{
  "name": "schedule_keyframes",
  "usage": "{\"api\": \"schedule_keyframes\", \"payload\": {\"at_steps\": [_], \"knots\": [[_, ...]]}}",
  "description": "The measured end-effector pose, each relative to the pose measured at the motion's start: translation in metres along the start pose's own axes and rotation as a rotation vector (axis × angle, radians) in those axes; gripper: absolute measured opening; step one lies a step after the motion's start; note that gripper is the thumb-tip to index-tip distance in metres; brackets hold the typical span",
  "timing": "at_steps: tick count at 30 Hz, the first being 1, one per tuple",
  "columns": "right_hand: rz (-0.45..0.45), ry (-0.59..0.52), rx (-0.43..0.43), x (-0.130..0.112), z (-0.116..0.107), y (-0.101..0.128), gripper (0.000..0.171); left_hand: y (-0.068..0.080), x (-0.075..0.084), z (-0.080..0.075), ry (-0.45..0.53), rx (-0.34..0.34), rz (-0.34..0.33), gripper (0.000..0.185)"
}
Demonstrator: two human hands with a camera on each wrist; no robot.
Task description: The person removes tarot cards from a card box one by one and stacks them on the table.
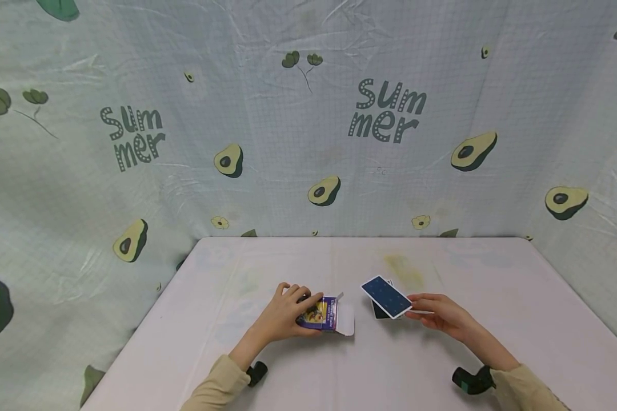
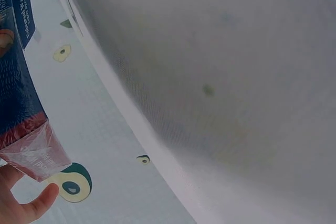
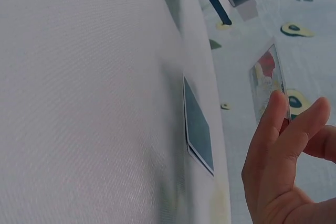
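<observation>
My left hand (image 1: 286,317) grips a small card box (image 1: 316,314), purple with a coloured picture on its face. The box's white end flap (image 1: 345,319) stands open on the right side. In the left wrist view the box (image 2: 18,95) shows a dark blue side and a red end. Between thumb and fingers my right hand (image 1: 441,314) pinches a playing card (image 1: 387,297), dark blue with a white border. Its picture side (image 3: 269,77) shows in the right wrist view. Below the raised card, a few more cards (image 3: 198,127) lie on the table, partly hidden in the head view.
Both hands are over a white-covered table (image 1: 267,262) with a yellowish stain at the back. A curtain (image 1: 267,114) printed with avocados hangs behind it and along the sides. Dark camera mounts sit at both wrists.
</observation>
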State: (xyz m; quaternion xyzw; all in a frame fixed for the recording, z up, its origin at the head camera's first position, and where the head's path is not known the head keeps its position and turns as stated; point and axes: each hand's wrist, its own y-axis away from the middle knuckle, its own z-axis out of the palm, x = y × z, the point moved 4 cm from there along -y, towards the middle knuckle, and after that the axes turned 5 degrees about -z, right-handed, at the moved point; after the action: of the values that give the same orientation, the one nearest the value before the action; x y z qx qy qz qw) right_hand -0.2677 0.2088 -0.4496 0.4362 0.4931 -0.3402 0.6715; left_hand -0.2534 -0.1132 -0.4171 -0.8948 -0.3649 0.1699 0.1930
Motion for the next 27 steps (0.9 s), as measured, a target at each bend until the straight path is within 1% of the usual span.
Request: {"api": "schedule_keyframes", "payload": {"at_steps": [4,11,15,20,27], "knots": [[-0.006,-0.006,0.013,0.003,0.000,-0.001,0.057,0.001,0.002,0.001,-0.006,0.007,0.003,0.072],[0.021,-0.080,0.032,0.008,0.000,-0.001,0.047,0.002,0.005,0.001,-0.011,0.005,-0.003,0.072],[0.031,-0.104,0.038,0.009,-0.001,-0.002,0.049,0.001,0.006,0.000,-0.009,0.005,-0.005,0.072],[0.032,-0.104,0.041,0.011,0.000,-0.003,0.053,0.001,0.008,0.000,-0.015,0.001,-0.010,0.073],[0.049,-0.085,0.068,0.018,0.000,-0.005,0.044,0.001,0.012,0.001,-0.023,-0.006,-0.014,0.072]]}}
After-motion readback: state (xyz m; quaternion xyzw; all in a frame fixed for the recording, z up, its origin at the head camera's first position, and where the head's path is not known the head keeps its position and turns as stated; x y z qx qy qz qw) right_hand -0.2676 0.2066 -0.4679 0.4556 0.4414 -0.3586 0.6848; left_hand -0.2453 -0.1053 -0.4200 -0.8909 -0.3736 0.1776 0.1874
